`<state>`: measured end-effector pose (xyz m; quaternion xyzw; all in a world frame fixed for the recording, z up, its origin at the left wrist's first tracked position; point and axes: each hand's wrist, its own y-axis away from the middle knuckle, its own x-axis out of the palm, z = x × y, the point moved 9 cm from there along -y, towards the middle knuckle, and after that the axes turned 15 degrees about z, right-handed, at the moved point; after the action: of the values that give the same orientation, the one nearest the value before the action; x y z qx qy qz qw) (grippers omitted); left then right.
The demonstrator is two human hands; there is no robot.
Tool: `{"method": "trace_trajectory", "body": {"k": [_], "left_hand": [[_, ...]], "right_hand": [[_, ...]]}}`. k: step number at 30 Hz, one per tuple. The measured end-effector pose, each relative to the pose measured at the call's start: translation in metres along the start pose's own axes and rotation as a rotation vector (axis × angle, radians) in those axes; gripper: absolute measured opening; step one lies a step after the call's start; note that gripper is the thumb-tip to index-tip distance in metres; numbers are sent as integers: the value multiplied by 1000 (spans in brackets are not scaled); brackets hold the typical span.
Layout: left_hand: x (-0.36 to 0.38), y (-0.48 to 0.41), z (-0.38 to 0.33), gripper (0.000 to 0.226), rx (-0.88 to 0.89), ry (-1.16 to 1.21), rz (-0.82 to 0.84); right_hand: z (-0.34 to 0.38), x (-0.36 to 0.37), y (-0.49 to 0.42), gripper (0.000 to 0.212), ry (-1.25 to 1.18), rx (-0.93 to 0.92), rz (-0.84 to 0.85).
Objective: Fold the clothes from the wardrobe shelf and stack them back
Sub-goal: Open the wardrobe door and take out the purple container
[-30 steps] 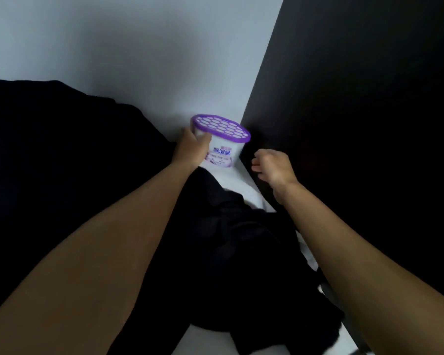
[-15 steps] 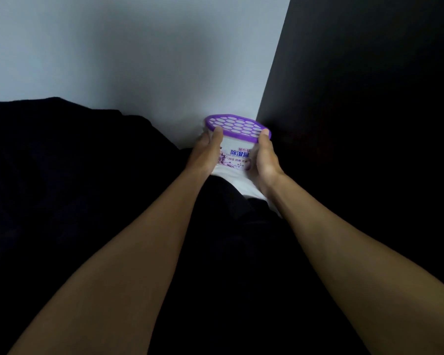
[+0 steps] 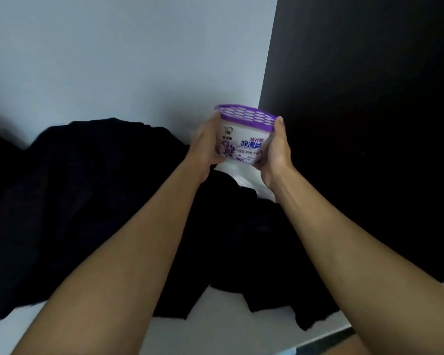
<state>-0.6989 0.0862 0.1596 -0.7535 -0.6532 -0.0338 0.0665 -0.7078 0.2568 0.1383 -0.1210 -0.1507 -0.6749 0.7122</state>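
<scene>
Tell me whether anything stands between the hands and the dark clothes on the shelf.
Only the purple-lidded tub: the left hand and right hand both grip it at the back right corner of the shelf, beyond the dark clothes. Nothing visible lies on the clothes themselves; the hands are simply occupied.

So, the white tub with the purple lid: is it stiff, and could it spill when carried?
Probably stiff: the tub shows no dent between the left hand and right hand. The holes in its lid suggest contents might escape if tipped, so level carrying seems wise.
</scene>
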Motion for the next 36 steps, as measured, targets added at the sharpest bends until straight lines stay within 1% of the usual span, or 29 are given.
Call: {"method": "trace_trajectory", "body": {"k": [1, 5, 8, 12, 17, 20, 22, 25, 29, 31, 36], "left_hand": [[3, 15, -6, 46, -6, 17, -2], [9, 82, -18, 33, -29, 64, -42], [16, 137, -22, 28, -57, 63, -114], [22, 226, -21, 23, -51, 50, -272], [30, 351, 4, 22, -16, 77, -454], [29, 430, 18, 19, 18, 109, -587], [26, 483, 23, 22, 26, 102, -677], [16, 565, 28, 28, 27, 102, -816], [-2, 675, 35, 34, 53, 167, -992], [-12, 730, 41, 35, 79, 212, -1058], [-39, 875, 58, 30, 140, 267, -1242]], "right_hand": [[5, 3, 13, 60, -21, 6, 21], [11, 19, 70, 46, -134, 28, 107], [5, 31, 115, 39, -133, 121, 213], [-9, 34, 174, 39, -113, 219, 367], [-36, 44, 267, 33, -155, 335, 603], [-63, 61, 326, 28, -192, 405, 699], [-84, 76, 365, 24, -210, 460, 742], [-118, 101, 422, 23, -147, 533, 786], [-158, 150, 503, 17, -53, 583, 973], [-176, 178, 545, 17, -8, 596, 1062], [-234, 244, 666, 37, 197, 686, 1225]]}}
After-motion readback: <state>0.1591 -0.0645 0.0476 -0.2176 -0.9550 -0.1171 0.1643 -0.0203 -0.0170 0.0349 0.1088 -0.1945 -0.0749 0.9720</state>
